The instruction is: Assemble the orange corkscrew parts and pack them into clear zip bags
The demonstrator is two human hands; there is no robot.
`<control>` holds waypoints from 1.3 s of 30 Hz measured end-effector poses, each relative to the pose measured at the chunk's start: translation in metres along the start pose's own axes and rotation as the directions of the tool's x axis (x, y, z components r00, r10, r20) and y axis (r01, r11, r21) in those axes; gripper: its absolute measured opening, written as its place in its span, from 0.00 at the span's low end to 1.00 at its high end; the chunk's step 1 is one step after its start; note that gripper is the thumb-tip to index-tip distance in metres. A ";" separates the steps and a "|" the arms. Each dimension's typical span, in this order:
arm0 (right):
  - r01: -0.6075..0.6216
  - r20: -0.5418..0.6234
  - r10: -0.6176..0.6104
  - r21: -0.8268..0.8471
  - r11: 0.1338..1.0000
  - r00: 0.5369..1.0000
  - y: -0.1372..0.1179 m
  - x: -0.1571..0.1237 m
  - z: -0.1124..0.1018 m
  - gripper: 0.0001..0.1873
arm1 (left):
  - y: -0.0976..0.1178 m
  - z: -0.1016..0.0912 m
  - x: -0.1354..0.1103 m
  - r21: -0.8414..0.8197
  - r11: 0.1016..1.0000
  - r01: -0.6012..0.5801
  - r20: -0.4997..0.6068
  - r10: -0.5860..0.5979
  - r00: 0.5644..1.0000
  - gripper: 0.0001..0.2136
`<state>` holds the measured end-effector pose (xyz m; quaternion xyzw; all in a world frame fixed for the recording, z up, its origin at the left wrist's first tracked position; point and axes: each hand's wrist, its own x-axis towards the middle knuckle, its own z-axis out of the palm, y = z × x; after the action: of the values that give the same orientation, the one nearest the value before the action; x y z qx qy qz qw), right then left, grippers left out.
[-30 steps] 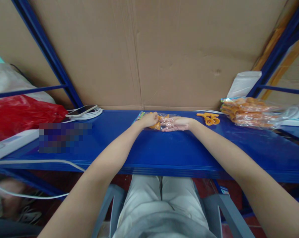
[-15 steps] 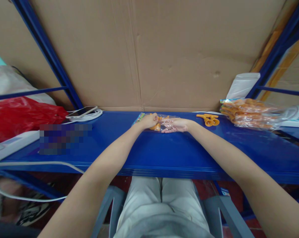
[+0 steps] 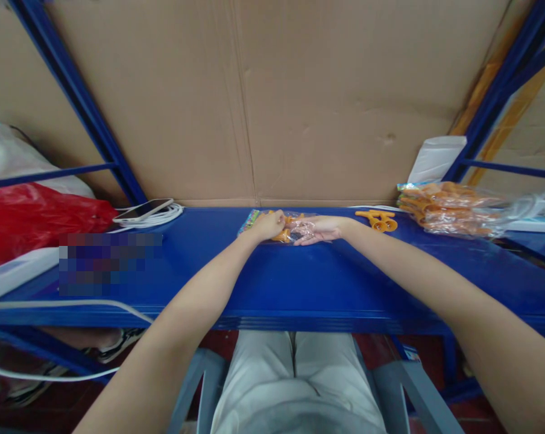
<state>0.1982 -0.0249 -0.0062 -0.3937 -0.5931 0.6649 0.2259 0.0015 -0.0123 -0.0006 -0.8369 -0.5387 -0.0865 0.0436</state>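
A clear plastic bag [image 3: 292, 239] with orange plastic pieces inside and a colourful printed end lies on the blue shelf top. My left hand [image 3: 267, 225] is closed on its left part, fingers curled over the orange pieces. At the other end, my right hand [image 3: 320, 229] has its palm turned up and the clear film between thumb and fingers. Glare on the film hides its exact hold. Right of my hands, loose orange plastic pieces [image 3: 377, 220] with round cup-like ends lie on the shelf.
Filled bags of orange pieces [image 3: 448, 208] are stacked at the right, near a white packet [image 3: 436, 158]. On the left are a phone [image 3: 146, 209], a coiled white cable [image 3: 166, 214] and a red plastic bag [image 3: 41, 223]. Blue posts and a cardboard wall [image 3: 299, 108] frame the shelf.
The view has shifted slightly. Both hands stay at the bag with only small finger movement. Under the shelf at left, another person's feet have moved.
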 end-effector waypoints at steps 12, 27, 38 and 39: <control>-0.628 -0.526 -0.402 -0.758 -0.179 0.749 -0.037 -0.090 -0.125 0.15 | -0.003 0.003 0.003 -0.058 0.998 -0.004 -0.004 0.004 1.000 0.13; -0.559 -0.513 -0.225 -0.723 -0.406 0.828 -0.010 -0.066 -0.091 0.17 | -0.003 0.004 0.004 -0.061 0.998 -0.006 -0.011 0.005 1.000 0.13; -0.641 -0.603 -0.221 -0.736 -0.219 0.767 -0.008 -0.078 -0.122 0.15 | -0.006 0.008 0.007 -0.101 0.995 -0.016 -0.050 0.011 0.999 0.12; -0.628 -0.583 -0.251 -0.761 -0.166 0.773 -0.006 -0.078 -0.127 0.13 | -0.006 0.009 0.007 -0.106 0.994 -0.016 -0.049 0.011 0.999 0.12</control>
<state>0.3432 -0.0061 0.0211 -0.6879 -0.7056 -0.1390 -0.0981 -0.0003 -0.0021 -0.0080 -0.8393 -0.5266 -0.1349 0.0127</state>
